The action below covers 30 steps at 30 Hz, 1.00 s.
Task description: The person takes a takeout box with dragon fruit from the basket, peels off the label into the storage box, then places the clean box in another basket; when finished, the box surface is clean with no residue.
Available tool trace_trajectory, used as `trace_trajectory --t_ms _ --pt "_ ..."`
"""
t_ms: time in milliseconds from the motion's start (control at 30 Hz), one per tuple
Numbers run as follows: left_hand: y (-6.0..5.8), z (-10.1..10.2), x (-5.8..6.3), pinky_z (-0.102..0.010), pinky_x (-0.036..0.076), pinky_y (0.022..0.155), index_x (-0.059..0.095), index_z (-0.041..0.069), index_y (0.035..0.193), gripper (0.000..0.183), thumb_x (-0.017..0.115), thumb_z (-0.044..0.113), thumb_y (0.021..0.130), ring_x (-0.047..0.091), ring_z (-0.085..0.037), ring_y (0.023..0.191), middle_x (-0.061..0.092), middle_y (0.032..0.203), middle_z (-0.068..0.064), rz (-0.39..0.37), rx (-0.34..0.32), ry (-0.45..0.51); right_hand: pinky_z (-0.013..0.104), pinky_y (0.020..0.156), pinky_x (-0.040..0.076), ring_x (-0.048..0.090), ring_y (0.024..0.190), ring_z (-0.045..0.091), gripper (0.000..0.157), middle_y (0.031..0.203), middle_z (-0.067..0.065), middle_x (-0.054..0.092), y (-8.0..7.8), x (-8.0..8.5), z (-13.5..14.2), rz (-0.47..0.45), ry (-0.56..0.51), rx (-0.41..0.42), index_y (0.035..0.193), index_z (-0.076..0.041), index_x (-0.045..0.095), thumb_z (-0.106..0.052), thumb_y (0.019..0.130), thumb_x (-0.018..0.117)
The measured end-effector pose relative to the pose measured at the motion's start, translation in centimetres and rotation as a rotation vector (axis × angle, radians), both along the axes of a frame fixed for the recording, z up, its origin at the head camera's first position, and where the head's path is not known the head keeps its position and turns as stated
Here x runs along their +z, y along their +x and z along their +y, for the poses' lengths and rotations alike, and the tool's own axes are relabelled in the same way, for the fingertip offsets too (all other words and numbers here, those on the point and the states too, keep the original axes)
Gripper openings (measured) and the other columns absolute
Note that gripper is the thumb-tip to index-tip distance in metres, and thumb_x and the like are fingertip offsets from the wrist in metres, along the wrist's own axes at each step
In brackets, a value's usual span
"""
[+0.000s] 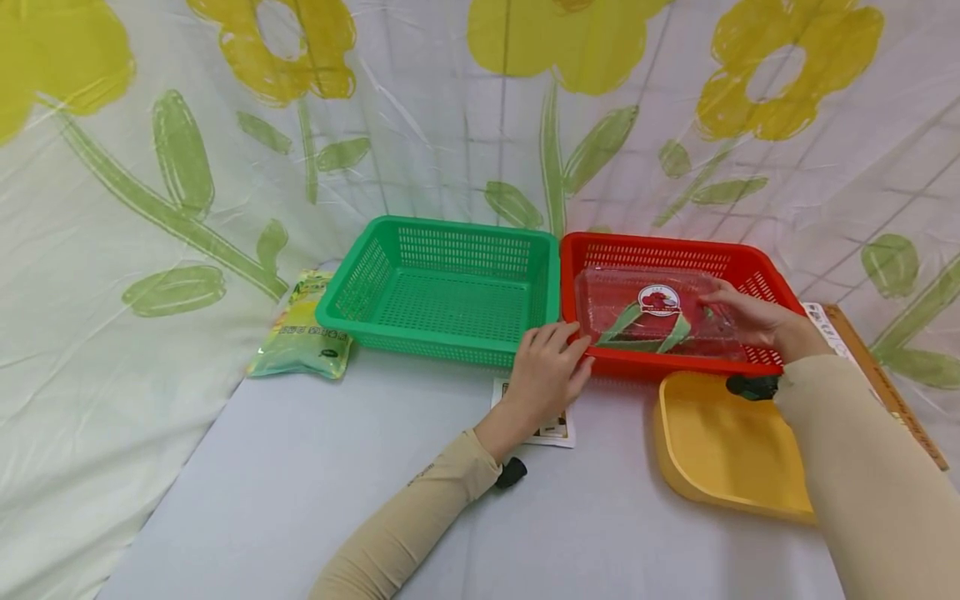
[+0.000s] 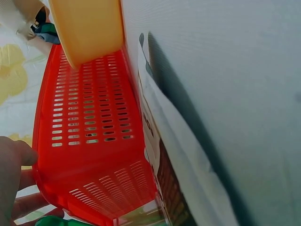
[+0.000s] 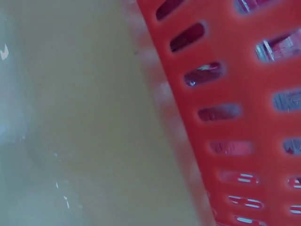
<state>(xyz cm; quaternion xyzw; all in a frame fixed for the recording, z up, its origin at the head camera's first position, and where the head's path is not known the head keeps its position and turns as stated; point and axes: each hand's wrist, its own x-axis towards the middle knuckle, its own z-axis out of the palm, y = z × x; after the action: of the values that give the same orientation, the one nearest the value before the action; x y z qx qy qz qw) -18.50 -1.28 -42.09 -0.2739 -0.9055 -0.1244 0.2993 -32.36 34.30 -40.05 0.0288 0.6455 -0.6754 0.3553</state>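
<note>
A clear plastic fruit box (image 1: 611,287) with a round red-fruit sticker lies tilted in the red basket (image 1: 750,260). Green leaf-like strips show through its lid. At the box's right end my right hand (image 1: 750,318) holds it by the edge; some of those fingers are hidden. My left hand (image 1: 542,371) is at the red basket's near left corner, relaxed fingers (image 2: 28,203) touching or just above the rim. The right wrist view has only the red basket's slotted wall (image 3: 235,127) close up, with shiny plastic behind the slots.
A green basket (image 1: 450,346) adjoins the red one on the left. Beyond it lies a green-yellow packet (image 1: 300,346). A yellow bin (image 1: 738,454) stands in front of the red basket. Under my left hand is a white printed packet (image 1: 558,433). A brown-edged box (image 1: 885,383) lies far right.
</note>
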Motion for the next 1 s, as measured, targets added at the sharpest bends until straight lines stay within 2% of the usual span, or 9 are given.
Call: trace_trajectory --t_ms 200,467,700,1000 --pt "0.01 0.00 0.21 -0.036 0.047 0.095 0.072 0.017 0.119 0.031 0.062 0.033 0.094 0.056 -0.019 0.116 0.065 0.125 -0.003 -0.003 0.009 -0.013 0.034 0.089 0.055 0.059 0.102 0.016 0.067 0.136 0.002 0.021 -0.24 -0.21 0.25 0.005 -0.015 -0.017 0.153 -0.035 -0.011 -0.026 0.107 0.037" --pt "0.11 -0.02 0.27 -0.035 0.047 0.095 0.072 0.017 0.119 0.031 0.061 0.033 0.095 0.056 -0.019 0.116 0.065 0.125 -0.003 -0.012 0.018 -0.024 0.036 0.090 0.055 0.060 0.103 0.015 0.059 0.127 -0.004 0.041 0.14 -0.14 0.29 0.009 -0.035 -0.029 0.150 -0.036 0.000 -0.025 0.106 0.038" --pt "0.16 -0.09 0.28 -0.036 0.047 0.095 0.073 0.017 0.118 0.030 0.062 0.032 0.095 0.056 -0.020 0.116 0.065 0.125 -0.003 -0.010 0.011 -0.007 0.037 0.089 0.055 0.061 0.102 0.016 0.061 0.132 -0.001 0.030 0.07 0.01 0.02 0.005 -0.030 -0.044 0.151 -0.038 0.000 -0.024 0.106 0.038" --pt "0.06 -0.04 0.19 -0.036 0.047 0.095 0.072 0.017 0.119 0.031 0.062 0.033 0.095 0.056 -0.019 0.116 0.065 0.125 -0.003 -0.013 0.008 -0.011 0.035 0.089 0.055 0.057 0.103 0.015 0.062 0.133 -0.002 0.027 0.11 -0.23 0.07 0.039 0.031 -0.040 0.151 -0.039 0.001 -0.025 0.106 0.041"
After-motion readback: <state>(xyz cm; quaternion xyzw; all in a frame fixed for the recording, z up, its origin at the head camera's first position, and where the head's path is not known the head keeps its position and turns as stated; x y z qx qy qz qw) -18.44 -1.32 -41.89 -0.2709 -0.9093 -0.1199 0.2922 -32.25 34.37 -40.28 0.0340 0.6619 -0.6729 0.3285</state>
